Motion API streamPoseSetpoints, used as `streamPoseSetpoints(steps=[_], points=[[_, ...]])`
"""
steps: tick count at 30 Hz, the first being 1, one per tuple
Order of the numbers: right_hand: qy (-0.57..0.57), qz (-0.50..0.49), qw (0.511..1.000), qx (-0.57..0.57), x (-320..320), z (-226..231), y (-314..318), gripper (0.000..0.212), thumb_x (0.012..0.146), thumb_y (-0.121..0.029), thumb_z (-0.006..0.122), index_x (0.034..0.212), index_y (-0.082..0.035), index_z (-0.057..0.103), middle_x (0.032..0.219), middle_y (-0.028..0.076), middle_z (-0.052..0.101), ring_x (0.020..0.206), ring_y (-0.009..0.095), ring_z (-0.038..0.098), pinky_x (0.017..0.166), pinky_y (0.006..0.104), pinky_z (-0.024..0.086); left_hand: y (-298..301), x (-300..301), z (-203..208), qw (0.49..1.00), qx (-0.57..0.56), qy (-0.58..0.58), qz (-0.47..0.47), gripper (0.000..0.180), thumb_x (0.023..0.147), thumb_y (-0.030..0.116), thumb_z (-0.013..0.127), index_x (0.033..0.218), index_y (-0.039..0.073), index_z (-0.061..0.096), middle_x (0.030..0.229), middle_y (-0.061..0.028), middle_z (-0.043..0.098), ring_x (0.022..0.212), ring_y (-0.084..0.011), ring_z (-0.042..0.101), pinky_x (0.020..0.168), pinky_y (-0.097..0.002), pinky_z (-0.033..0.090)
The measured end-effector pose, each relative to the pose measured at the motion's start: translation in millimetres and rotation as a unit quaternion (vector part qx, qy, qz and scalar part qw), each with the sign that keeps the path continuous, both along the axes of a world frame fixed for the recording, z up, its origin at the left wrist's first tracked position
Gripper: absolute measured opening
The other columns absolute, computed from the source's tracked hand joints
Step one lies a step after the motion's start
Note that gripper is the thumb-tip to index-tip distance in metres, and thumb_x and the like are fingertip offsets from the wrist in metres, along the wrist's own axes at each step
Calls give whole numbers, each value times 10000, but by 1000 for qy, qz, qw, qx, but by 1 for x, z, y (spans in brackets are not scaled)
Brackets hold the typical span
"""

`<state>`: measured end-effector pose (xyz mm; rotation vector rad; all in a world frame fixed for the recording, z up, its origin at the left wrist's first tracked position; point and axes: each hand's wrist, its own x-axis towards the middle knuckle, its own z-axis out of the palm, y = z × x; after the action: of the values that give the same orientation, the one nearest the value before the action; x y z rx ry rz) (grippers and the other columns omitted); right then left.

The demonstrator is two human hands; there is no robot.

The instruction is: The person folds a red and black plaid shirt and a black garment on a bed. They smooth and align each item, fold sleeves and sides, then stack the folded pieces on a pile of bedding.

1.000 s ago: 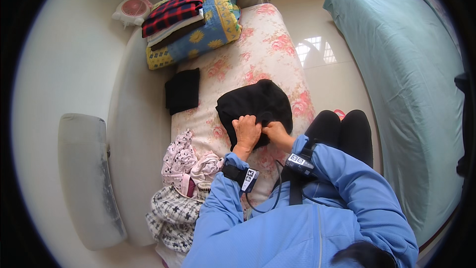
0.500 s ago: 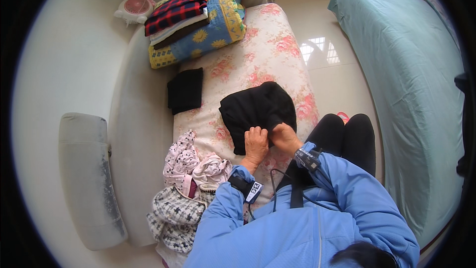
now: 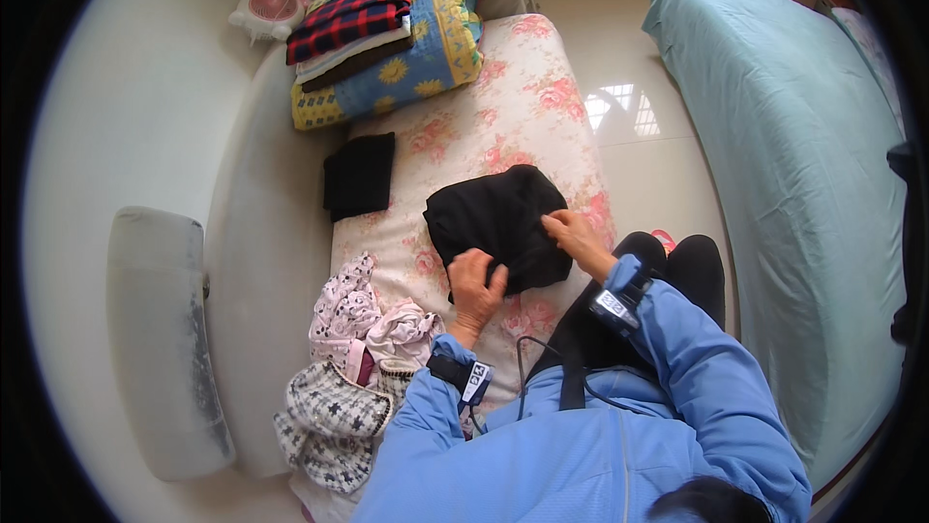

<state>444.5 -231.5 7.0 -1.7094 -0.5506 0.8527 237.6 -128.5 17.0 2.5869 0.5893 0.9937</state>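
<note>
A black garment (image 3: 495, 221), folded into a thick bundle, lies on the floral-covered bed in front of me. At its near left edge rests my left hand (image 3: 475, 289), thumb apart from the curved fingers. My right hand (image 3: 581, 242) reaches over the right edge, fingers stretched out against the black cloth. Neither hand appears to grip the garment. A smaller, neatly folded black cloth piece (image 3: 358, 176) lies farther off to the left.
Crumpled pink-and-white clothes (image 3: 344, 315) and a black-and-white patterned garment (image 3: 334, 412) lie at the bed's near left. At the far end, a plaid folded garment (image 3: 350, 20) tops a pile on a blue-yellow quilt (image 3: 426, 34). A light-blue covered bed (image 3: 755, 136) stands right.
My hands have moved apart from the garment's near edge: the left a little leftward, the right up and to the right. The near edge now lies tucked in, making the bundle more compact.
</note>
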Motion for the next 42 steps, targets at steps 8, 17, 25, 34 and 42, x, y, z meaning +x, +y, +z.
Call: streamPoseSetpoints(steps=[8, 17, 25, 34, 42], points=[[7, -42, 999, 29, -8, -17, 58, 431, 853, -315, 666, 1082, 49, 630, 1002, 159, 672, 916, 247, 636, 783, 331, 487, 77, 2, -40, 912, -227, 12, 341, 535, 888, 430, 591, 1061, -76, 575, 1009, -263, 612, 974, -432, 562, 870, -469, 438], [243, 3, 968, 65, 19, -5, 54, 370, 880, -230, 663, 1173, -24, 570, 986, 63, 607, 825, 117, 556, 665, 255, 449, 102, 4, -52, 879, -368, -71, 294, 588, 804, 455, 718, 1053, -68, 616, 942, -181, 669, 893, -286, 631, 815, -375, 484], [325, 84, 936, 106, 29, 22, 85, 301, 859, -154, 669, 1083, 34, 598, 1016, 126, 652, 892, 223, 641, 782, 332, 538, 107, 9, -17, 722, -659, -192, 83, 208, 883, 148, 667, 1029, 7, 623, 937, -72, 679, 809, -173, 651, 762, -307, 541], [281, 30, 958, 50, 31, 9, 96, 432, 883, -234, 669, 1178, 50, 531, 1079, 136, 636, 953, 214, 628, 803, 320, 528, 126, 21, -25, 607, -759, -225, 77, 351, 922, 206, 611, 1153, -57, 584, 1127, -159, 648, 988, -242, 644, 911, -359, 511], [323, -7, 920, 220, 31, 1, 102, 168, 918, -113, 603, 1043, -7, 640, 970, 68, 677, 846, 171, 643, 770, 289, 527, 124, 34, -48, 727, -613, -257, 173, 497, 909, 376, 621, 1122, -73, 601, 1041, -123, 648, 919, -195, 612, 849, -294, 490]])
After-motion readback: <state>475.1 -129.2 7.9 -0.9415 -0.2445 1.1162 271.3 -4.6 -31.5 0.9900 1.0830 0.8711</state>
